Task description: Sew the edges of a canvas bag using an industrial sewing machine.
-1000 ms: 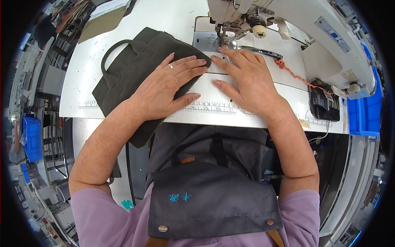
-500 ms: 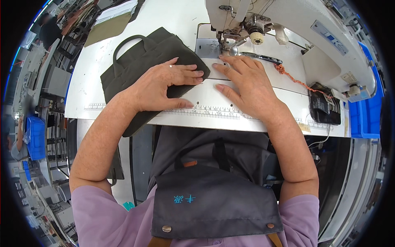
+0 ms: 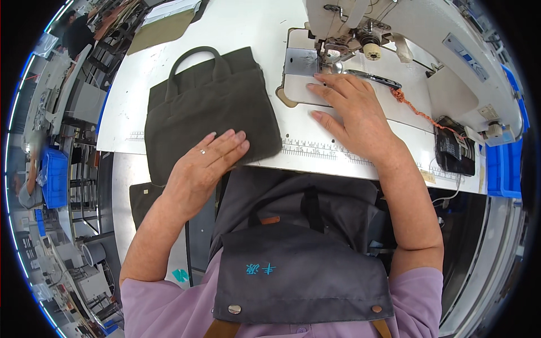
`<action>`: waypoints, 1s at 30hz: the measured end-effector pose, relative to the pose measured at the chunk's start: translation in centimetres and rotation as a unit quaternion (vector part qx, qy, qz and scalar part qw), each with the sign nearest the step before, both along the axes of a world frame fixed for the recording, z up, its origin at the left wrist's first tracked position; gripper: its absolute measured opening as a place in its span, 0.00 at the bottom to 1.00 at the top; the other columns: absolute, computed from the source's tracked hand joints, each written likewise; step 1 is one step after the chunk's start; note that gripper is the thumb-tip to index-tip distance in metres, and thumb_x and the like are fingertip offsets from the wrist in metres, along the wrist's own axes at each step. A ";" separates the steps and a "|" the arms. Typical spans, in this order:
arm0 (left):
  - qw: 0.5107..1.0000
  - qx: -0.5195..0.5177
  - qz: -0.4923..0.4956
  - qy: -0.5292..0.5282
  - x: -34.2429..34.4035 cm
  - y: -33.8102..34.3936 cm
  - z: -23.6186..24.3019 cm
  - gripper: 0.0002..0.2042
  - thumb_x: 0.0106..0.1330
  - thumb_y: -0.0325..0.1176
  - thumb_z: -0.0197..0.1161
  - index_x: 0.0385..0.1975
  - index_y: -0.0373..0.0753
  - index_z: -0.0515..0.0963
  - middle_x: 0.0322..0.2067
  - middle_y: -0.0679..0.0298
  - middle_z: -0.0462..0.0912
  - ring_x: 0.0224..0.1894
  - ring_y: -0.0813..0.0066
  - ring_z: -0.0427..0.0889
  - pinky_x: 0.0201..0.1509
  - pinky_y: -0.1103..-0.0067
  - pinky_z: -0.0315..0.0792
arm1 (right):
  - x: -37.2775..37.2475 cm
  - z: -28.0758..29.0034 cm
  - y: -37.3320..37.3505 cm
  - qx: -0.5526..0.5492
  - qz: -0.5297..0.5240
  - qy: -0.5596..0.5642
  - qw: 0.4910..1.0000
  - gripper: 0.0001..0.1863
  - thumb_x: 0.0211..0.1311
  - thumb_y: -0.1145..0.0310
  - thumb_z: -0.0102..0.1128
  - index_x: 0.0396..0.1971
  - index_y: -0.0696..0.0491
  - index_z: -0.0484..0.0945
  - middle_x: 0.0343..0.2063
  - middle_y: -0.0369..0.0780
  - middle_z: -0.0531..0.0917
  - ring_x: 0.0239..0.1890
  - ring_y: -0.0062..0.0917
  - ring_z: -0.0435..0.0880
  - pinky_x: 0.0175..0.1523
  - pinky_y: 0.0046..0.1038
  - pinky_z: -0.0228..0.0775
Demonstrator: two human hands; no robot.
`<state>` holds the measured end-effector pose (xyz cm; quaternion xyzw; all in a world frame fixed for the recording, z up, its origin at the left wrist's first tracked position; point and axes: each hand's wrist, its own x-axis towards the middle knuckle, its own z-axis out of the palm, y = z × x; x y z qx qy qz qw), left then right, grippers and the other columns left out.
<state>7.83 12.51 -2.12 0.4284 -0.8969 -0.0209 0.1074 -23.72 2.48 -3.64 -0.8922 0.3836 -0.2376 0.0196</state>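
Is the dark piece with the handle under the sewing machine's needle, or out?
Out: the dark piece lies left of the sewing machine, with white table showing between.

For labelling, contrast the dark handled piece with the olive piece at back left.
The dark piece shows a loop handle; the olive piece shows none. The left hand rests on the dark piece, while white sheets adjoin the olive piece. Both lie on the white table.

Left hand (image 3: 211, 160) palm down, right hand (image 3: 352, 112) loosely curved, elbows (image 3: 420, 250) bent
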 end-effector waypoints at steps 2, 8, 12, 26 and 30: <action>0.998 0.036 0.004 0.055 1.4 -0.1 0.5 0.23 0.63 0.21 0.61 0.61 0.37 0.77 0.59 0.61 0.81 0.63 0.60 0.79 0.70 0.65 0.71 | 0.0 0.0 0.0 -0.005 0.003 0.002 1.000 0.23 0.66 0.60 0.64 0.59 0.53 0.79 0.61 0.42 0.79 0.63 0.40 0.74 0.68 0.41 0.61; 0.833 0.238 0.253 0.431 5.4 -2.8 1.9 0.16 0.73 0.28 0.61 0.58 0.31 0.79 0.47 0.62 0.88 0.48 0.74 0.86 0.57 0.76 0.78 | 0.1 0.0 0.4 -0.049 0.010 -0.021 0.999 0.20 0.64 0.62 0.67 0.53 0.54 0.81 0.57 0.43 0.81 0.59 0.38 0.77 0.64 0.40 0.65; 0.700 0.333 0.182 0.605 6.5 -3.8 2.7 0.18 0.76 0.32 0.61 0.59 0.26 0.77 0.50 0.58 0.87 0.49 0.77 0.85 0.56 0.81 0.77 | -0.1 -0.1 0.9 0.003 -0.013 -0.008 1.000 0.21 0.65 0.62 0.65 0.55 0.53 0.80 0.58 0.42 0.80 0.62 0.39 0.74 0.67 0.41 0.64; 0.695 0.324 0.190 0.613 5.8 -3.7 2.4 0.18 0.76 0.33 0.61 0.58 0.27 0.78 0.47 0.60 0.87 0.45 0.79 0.85 0.53 0.82 0.78 | 0.0 -0.3 0.6 -0.005 -0.013 -0.005 1.000 0.21 0.65 0.61 0.65 0.56 0.53 0.80 0.60 0.42 0.79 0.64 0.38 0.74 0.69 0.40 0.62; 0.706 0.313 0.184 0.608 4.6 -4.0 2.1 0.17 0.76 0.33 0.62 0.57 0.28 0.79 0.47 0.60 0.87 0.45 0.80 0.85 0.53 0.82 0.78 | -0.1 -0.1 0.6 -0.003 -0.013 -0.009 1.000 0.21 0.65 0.61 0.65 0.55 0.53 0.81 0.60 0.42 0.79 0.64 0.38 0.74 0.69 0.40 0.63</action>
